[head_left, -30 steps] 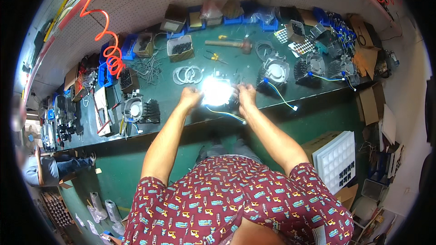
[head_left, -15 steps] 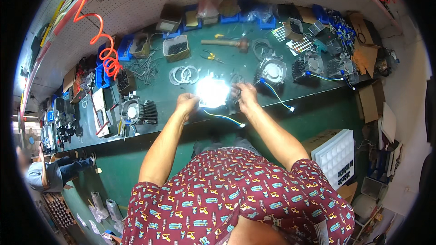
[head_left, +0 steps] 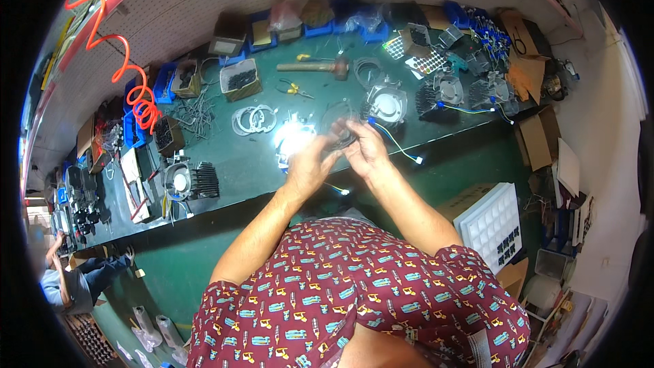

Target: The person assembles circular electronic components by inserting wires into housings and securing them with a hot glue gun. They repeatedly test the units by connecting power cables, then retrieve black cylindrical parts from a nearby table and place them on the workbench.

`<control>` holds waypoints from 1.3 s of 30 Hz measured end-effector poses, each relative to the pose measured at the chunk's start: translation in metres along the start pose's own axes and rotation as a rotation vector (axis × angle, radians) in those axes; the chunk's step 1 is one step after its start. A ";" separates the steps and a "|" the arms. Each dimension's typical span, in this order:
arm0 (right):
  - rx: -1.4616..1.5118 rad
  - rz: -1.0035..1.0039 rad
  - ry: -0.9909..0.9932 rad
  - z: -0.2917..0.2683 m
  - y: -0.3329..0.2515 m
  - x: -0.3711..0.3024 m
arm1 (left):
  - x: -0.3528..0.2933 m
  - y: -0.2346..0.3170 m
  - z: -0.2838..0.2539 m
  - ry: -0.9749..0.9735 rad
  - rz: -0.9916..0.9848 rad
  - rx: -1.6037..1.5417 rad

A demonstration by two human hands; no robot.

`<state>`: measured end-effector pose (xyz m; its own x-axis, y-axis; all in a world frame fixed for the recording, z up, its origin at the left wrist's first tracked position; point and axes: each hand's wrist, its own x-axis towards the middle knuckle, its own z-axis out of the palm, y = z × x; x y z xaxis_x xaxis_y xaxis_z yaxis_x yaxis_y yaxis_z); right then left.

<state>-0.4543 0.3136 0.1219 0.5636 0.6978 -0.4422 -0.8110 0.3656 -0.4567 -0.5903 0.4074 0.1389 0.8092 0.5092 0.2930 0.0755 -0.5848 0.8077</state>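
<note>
My right hand (head_left: 368, 152) is turned partly palm up, its fingers closed on a dark, thin ring-like piece (head_left: 345, 138); its exact kind is hard to make out. Close to that piece is my left hand (head_left: 310, 165), its fingertips blurred, so whether they grip it does not show. Just behind the left hand, a brightly glowing lamp unit (head_left: 291, 138) lies on the bench, partly covered by the hand. Its cable ends in a white connector (head_left: 345, 192) at the bench edge. Several pale flat rings (head_left: 255, 120) lie beyond the lamp.
Finned metal housings with fans stand on the green bench, one at left (head_left: 182, 181) and others at right (head_left: 387, 105). Behind lie yellow pliers (head_left: 294, 88), a hammer (head_left: 313, 67) and a box of black parts (head_left: 240, 79). A coiled orange hose (head_left: 144, 108) hangs at left.
My left hand has left the lamp unit's edge and moved right, toward the ring-like piece in my right hand. The view has shifted, so the bench things appear further left.
</note>
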 end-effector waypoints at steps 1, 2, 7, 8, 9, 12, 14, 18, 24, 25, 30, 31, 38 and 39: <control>-0.020 -0.007 -0.008 0.002 -0.001 -0.002 | 0.001 0.000 0.001 0.002 -0.033 -0.052; -0.040 -0.012 -0.015 0.004 -0.001 -0.005 | 0.000 0.000 0.001 0.005 -0.068 -0.103; -0.131 0.000 -0.048 0.008 0.004 -0.017 | 0.006 0.008 0.007 0.006 -0.220 -0.308; -0.134 -0.021 -0.025 0.011 0.004 -0.018 | 0.005 0.006 0.010 -0.008 -0.242 -0.350; -0.145 -0.021 -0.037 0.010 0.006 -0.018 | 0.003 0.000 0.011 -0.023 -0.263 -0.391; -0.188 -0.006 -0.037 0.013 0.012 -0.023 | -0.001 -0.002 0.010 0.005 -0.254 -0.420; -0.204 -0.009 -0.049 0.011 0.014 -0.025 | -0.002 0.001 0.006 -0.043 -0.309 -0.440; -0.235 -0.012 -0.106 0.009 0.017 -0.030 | -0.006 -0.005 0.005 -0.069 -0.317 -0.474; -0.253 0.003 -0.135 0.009 0.012 -0.039 | -0.009 -0.002 -0.002 -0.127 -0.322 -0.513; -0.253 0.006 -0.138 0.011 0.011 -0.041 | -0.009 0.002 -0.002 -0.119 -0.356 -0.524; -0.342 0.027 -0.174 0.019 0.002 -0.052 | -0.009 0.008 -0.009 -0.138 -0.315 -0.502; -0.342 0.034 -0.172 0.016 0.003 -0.052 | -0.010 0.008 -0.009 -0.145 -0.312 -0.519; -0.316 0.121 -0.204 0.004 0.003 -0.051 | -0.022 0.010 -0.017 -0.157 -0.359 -0.639; -0.310 0.123 -0.200 0.004 0.003 -0.053 | -0.022 0.015 -0.021 -0.162 -0.375 -0.648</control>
<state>-0.4869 0.2807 0.1473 0.3985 0.8425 -0.3626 -0.7673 0.0897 -0.6349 -0.6196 0.4010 0.1554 0.8757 0.4727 -0.0981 0.0454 0.1217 0.9915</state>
